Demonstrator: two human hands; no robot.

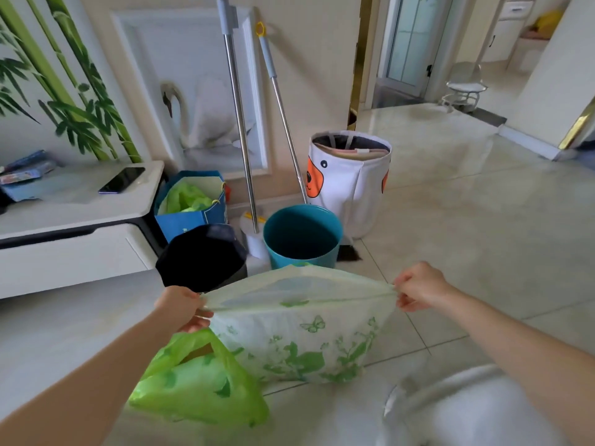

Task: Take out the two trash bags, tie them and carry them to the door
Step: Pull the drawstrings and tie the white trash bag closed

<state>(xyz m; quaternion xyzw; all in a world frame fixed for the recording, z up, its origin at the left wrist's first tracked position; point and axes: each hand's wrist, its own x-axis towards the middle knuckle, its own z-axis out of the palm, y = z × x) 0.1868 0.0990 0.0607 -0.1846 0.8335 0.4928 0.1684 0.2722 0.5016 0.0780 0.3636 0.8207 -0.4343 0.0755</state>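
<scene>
2 trash bags, white bag point(299, 336) pinched btwn left hand point(182, 305), right hand point(418, 286), green bag point(199, 384)

Both arms are stretched forward and bare, forearms coming in from the bottom corners. Left hand point(185, 305) sits at the left corner of the white printed bag point(299, 329), fingers curled and pinching its top edge, wrist bent a bit with the palm side facing down. Right hand point(418, 286) is at the bag's right corner, knuckles up, fingertips pinched tight on the edge. The hands are well apart, one at either end of the bag's mouth.
</scene>
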